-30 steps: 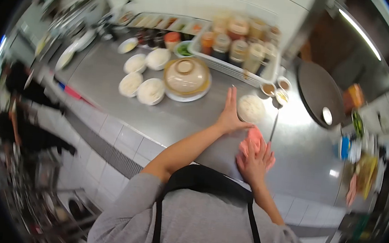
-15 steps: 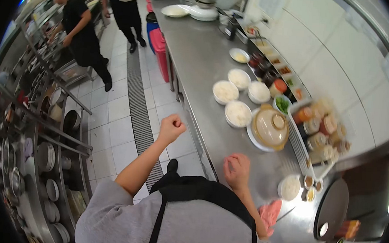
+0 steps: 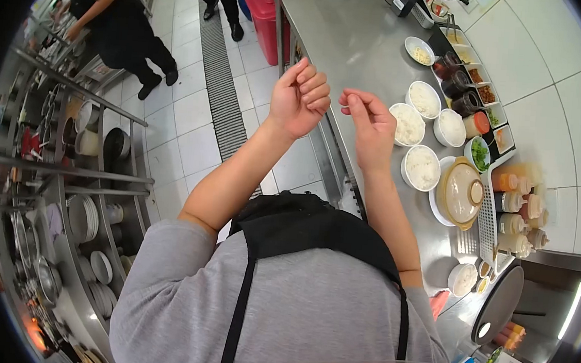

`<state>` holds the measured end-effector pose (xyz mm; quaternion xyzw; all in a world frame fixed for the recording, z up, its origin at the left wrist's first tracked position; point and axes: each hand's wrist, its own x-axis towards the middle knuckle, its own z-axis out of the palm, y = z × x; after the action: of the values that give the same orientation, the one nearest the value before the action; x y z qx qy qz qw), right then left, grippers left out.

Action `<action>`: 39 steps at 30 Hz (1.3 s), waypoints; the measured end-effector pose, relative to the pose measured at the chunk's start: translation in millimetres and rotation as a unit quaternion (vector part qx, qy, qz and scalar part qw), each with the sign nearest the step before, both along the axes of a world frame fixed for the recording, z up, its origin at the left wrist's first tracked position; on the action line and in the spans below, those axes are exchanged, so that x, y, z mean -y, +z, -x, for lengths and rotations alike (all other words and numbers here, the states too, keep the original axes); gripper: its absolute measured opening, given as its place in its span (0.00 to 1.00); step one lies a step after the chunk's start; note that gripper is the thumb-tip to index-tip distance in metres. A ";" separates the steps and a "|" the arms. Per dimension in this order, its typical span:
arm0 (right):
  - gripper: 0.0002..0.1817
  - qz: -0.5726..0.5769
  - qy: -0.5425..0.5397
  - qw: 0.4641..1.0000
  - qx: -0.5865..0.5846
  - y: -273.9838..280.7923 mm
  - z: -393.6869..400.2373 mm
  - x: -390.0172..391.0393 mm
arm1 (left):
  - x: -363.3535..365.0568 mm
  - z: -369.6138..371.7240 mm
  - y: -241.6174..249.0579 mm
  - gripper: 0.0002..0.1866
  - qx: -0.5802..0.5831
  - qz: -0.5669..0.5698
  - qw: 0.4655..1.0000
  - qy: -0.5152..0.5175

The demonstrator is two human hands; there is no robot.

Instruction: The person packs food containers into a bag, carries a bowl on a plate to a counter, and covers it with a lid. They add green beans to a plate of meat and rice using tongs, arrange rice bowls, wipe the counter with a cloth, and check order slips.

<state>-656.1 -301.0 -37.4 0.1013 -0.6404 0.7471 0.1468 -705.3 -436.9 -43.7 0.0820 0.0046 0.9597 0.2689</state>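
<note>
My left hand (image 3: 300, 102) is raised in front of my chest, its fingers curled toward the palm, and nothing shows in it. Close to its right is my right hand (image 3: 373, 128), thumb drawn in against bent fingers, with no object visible between them. The two hands are apart. Just beyond my right hand, several white bowls of rice (image 3: 405, 124) are grouped on the steel counter (image 3: 340, 32). Beside them a lidded tan clay pot (image 3: 460, 191) sits on a white plate (image 3: 440, 210). Neither hand touches the bowls or the pot.
Squeeze bottles (image 3: 517, 203) and a condiment tray (image 3: 483, 77) line the wall. Another rice bowl (image 3: 462, 280) stands near a round dark pan (image 3: 499, 304). Shelves with plates (image 3: 83, 220) are at left. Two people in black (image 3: 105, 17) stand beyond the floor grate (image 3: 219, 87).
Both hands have risen and come closer together, farther forward from my body. The view has shifted, so the bowls and pot appear farther right. The person at left has changed stance.
</note>
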 end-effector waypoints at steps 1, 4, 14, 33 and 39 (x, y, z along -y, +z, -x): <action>0.08 -0.017 -0.015 1.000 0.014 -3.0 6.6 4.4 | 3.5 6.8 -4.1 0.18 -0.005 0.024 1.000 -0.002; 0.06 -0.091 -0.052 0.995 0.007 -20.4 21.1 10.7 | 27.5 28.6 -23.9 0.10 -0.102 0.319 0.942 0.028; 0.07 -0.299 -0.129 0.945 0.036 -50.3 66.7 -59.8 | 165.3 28.1 -159.4 0.37 -0.342 0.883 0.302 -0.110; 0.12 -0.745 -0.283 0.602 0.056 5.3 477.4 -332.7 | 192.1 197.3 -109.4 0.30 -0.312 0.894 0.322 -0.001; 0.22 -0.834 -0.045 0.371 0.407 31.5 476.8 -336.2 | 207.8 255.3 -107.2 0.27 -0.279 0.907 0.309 0.065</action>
<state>-1133.0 35.2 -5.9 -0.1728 -0.9246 -0.2220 -0.2567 -960.7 -644.7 -150.9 0.0486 0.9521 0.2869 0.0937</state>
